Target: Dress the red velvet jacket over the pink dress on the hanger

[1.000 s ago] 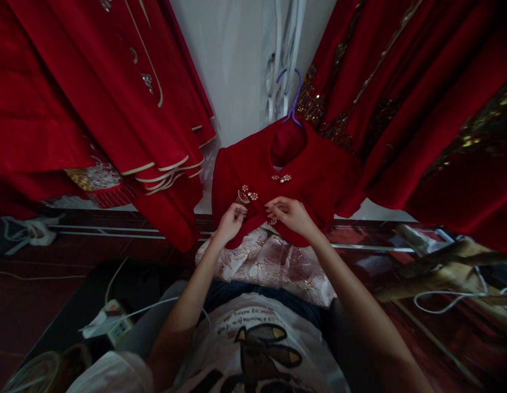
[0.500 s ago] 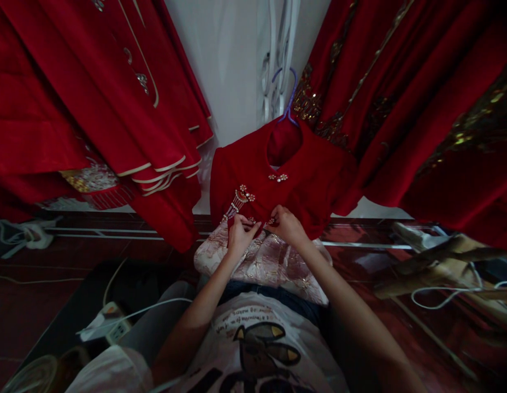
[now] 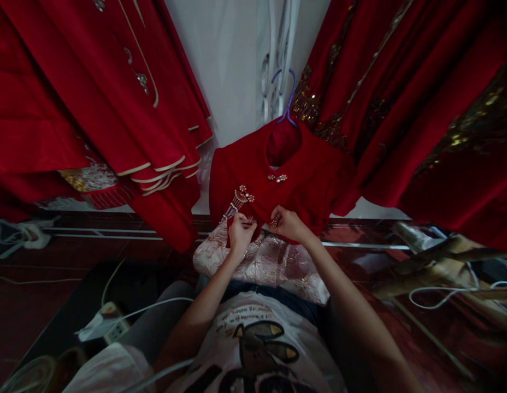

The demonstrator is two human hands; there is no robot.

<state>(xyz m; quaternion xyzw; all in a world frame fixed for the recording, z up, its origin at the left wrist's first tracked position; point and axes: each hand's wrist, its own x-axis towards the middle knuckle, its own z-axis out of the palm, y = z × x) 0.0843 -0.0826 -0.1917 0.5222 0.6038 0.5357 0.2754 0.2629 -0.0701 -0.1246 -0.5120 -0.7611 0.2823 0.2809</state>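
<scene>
A red top (image 3: 311, 169) on a purple hanger (image 3: 289, 101) hangs in front of me, its lower part over my lap. My left hand (image 3: 241, 234) pinches one front edge of the top near a small beaded clasp. Opposite it, my right hand (image 3: 288, 225) grips the other front edge, a beaded button (image 3: 273, 223) at its fingertips. A short gap parts the two edges. Near the neckline sits a fastened pearl clasp (image 3: 277, 178). Above my left hand is a beaded tassel brooch (image 3: 241, 196). Pale brocade cloth (image 3: 273, 262) lies on my lap under both hands.
Red garments with pale trim (image 3: 114, 109) hang at the left; red garments with gold sequins (image 3: 401, 125) hang at the right. A white metal rack (image 3: 273, 54) stands behind. A power strip (image 3: 116, 329) with cables lies at lower left, wooden pieces (image 3: 434, 262) at right.
My hands have drawn slightly apart, widening the gap between the two front edges of the top. The left hand has shifted a little left; both still grip the cloth.
</scene>
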